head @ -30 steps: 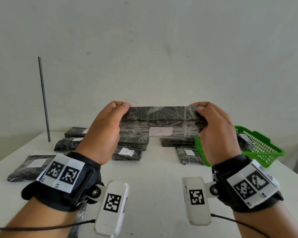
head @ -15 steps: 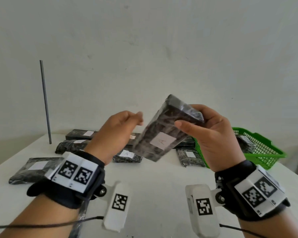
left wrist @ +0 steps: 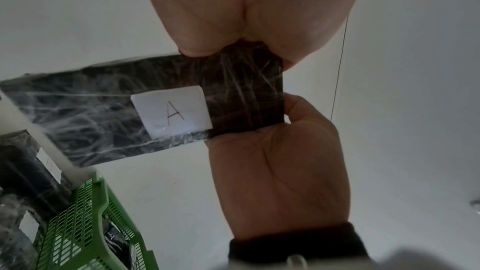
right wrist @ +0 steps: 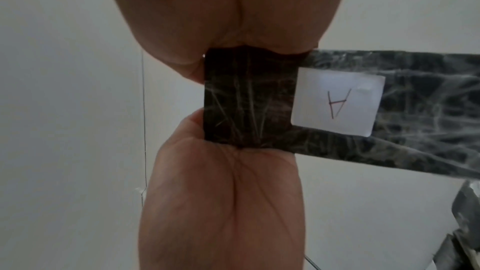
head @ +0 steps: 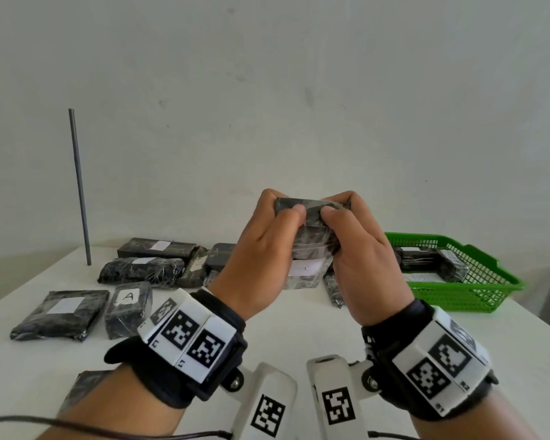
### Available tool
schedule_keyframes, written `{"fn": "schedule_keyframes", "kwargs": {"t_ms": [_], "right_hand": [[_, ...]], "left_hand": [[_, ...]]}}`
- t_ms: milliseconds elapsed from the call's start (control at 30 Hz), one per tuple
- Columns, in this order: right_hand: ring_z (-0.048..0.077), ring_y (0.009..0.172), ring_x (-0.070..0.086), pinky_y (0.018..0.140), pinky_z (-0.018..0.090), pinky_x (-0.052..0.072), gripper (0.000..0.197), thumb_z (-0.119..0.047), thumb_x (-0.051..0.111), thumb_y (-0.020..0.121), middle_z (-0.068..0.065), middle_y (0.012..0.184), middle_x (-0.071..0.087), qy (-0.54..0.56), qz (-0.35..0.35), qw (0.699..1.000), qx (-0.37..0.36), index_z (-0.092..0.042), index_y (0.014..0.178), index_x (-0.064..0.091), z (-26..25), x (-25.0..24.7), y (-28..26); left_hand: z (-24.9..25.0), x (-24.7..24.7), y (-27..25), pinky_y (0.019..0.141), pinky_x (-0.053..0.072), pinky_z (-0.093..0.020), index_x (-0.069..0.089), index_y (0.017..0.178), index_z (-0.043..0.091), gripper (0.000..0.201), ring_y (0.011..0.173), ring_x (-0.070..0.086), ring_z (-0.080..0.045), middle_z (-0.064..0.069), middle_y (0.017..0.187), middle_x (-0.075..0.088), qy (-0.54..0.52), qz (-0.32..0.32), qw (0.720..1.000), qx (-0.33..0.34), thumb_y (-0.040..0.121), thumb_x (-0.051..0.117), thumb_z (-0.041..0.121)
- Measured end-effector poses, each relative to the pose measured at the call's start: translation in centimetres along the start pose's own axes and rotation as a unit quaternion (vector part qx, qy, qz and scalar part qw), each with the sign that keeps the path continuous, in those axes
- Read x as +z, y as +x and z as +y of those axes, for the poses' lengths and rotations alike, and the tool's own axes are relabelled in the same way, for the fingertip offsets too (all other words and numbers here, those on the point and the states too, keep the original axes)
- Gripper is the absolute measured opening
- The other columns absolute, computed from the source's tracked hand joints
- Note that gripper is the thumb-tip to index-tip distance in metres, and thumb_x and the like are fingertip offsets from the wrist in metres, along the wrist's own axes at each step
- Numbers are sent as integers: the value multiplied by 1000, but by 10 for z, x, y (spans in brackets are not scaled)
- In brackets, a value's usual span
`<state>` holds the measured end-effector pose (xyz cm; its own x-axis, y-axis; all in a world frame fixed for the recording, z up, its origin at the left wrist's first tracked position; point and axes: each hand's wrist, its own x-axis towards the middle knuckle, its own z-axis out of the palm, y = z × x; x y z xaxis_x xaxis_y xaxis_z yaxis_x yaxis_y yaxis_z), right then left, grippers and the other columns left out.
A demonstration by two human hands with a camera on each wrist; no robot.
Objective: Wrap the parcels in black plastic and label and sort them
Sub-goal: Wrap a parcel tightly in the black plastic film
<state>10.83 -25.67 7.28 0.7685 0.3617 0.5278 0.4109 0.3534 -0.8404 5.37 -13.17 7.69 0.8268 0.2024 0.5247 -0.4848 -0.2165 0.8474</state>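
A parcel wrapped in black plastic under clear film [head: 311, 246] hangs upright in the air above the white table [head: 299, 328]. Its white label marked A [head: 305, 268] faces me. My left hand [head: 283, 208] and right hand [head: 338, 208] both grip the parcel's upper end, thumbs on the near face and fingers curled over the top and behind. In the left wrist view the parcel [left wrist: 91, 118] and its label [left wrist: 171, 114] stretch away to the left. The right wrist view has the parcel [right wrist: 420, 114] and label [right wrist: 335, 102] running off to the right.
Several wrapped, labelled parcels lie on the table's far left, one marked A [head: 127, 309]. A green basket [head: 477, 296] at the right holds more parcels. A thin dark rod [head: 80, 188] stands at the back left. Another dark parcel [head: 83, 385] lies by my left forearm.
The parcel went from level, held by both ends, to tilted in the right hand alone. Now it stands on end with the left hand gripping its top again.
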Motion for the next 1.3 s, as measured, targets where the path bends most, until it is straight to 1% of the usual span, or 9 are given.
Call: {"fn": "schedule_keyframes", "kwargs": {"t_ms": [267, 500, 600, 733, 833, 933, 1067, 1133, 1300], "right_hand": [[56, 105, 51, 94, 73, 40, 16, -35, 50, 89, 37, 108, 51, 3, -14, 1000, -28, -26, 82, 62, -3, 4, -1], [50, 96, 52, 90, 69, 41, 23, -33, 44, 95, 29, 100, 52, -7, -5, 999, -33, -26, 83, 63, -1, 8, -4], [33, 84, 47, 80, 57, 37, 22, -29, 43, 97, 14, 89, 50, -37, 7, 998, -41, -17, 82, 55, -1, 7, -3], [23, 79, 49, 77, 43, 39, 20, -30, 52, 94, 4, 79, 52, -30, 9, 999, -26, -15, 81, 54, -5, 10, -2], [26, 76, 48, 72, 42, 42, 18, -29, 58, 92, 11, 80, 50, -49, 13, 998, -40, -13, 86, 53, -6, 13, -2], [27, 76, 45, 71, 43, 40, 17, -27, 59, 90, 12, 80, 49, -27, 15, 999, -40, -13, 83, 52, -8, 17, -2], [26, 74, 45, 69, 42, 40, 17, -28, 57, 92, 11, 79, 48, -44, 9, 998, -51, -13, 84, 51, -8, 17, -1], [28, 79, 48, 74, 45, 42, 17, -30, 55, 90, 13, 82, 50, -24, 4, 999, -41, -14, 84, 54, -7, 15, 0], [54, 104, 51, 94, 71, 41, 23, -31, 43, 88, 31, 106, 56, -20, -4, 1000, -23, -16, 81, 60, -1, 7, 2]], "left_hand": [[11, -4, -1, 68, 42, -32, 43, 97, 0, 29, 79, 46, -19, -8, 88, 45, -45, -11, 999, 1, 96, 44, 30], [7, -8, -1, 59, 39, -17, 46, 103, -9, 22, 74, 44, -14, -4, 88, 42, -77, 3, 997, -4, 108, 36, 11], [6, -8, 0, 66, 42, -23, 44, 96, 1, 29, 77, 46, -14, -4, 85, 43, -95, 1, 995, 7, 101, 44, 29], [3, -10, -3, 69, 37, -8, 53, 101, 3, 19, 74, 43, -8, -3, 89, 46, -162, -14, 987, 5, 103, 36, 11], [5, -6, -1, 67, 42, -23, 46, 96, 7, 24, 73, 47, -14, -5, 80, 44, -125, 36, 991, -11, 103, 45, 29], [7, -8, -5, 72, 44, -42, 50, 98, -3, 22, 81, 49, -30, -14, 92, 47, -172, 27, 985, -10, 97, 39, 16], [6, -6, -2, 72, 41, -38, 46, 89, 11, 22, 78, 45, -20, -7, 84, 43, -115, 30, 993, -21, 103, 42, 28], [8, -6, -1, 70, 43, -26, 49, 90, 17, 21, 76, 47, -11, 2, 83, 46, -89, 34, 995, -19, 107, 40, 26], [7, -11, 2, 83, 46, -46, 51, 89, 15, 20, 91, 53, -25, -9, 91, 52, -94, 12, 995, -22, 91, 45, 34]]}}
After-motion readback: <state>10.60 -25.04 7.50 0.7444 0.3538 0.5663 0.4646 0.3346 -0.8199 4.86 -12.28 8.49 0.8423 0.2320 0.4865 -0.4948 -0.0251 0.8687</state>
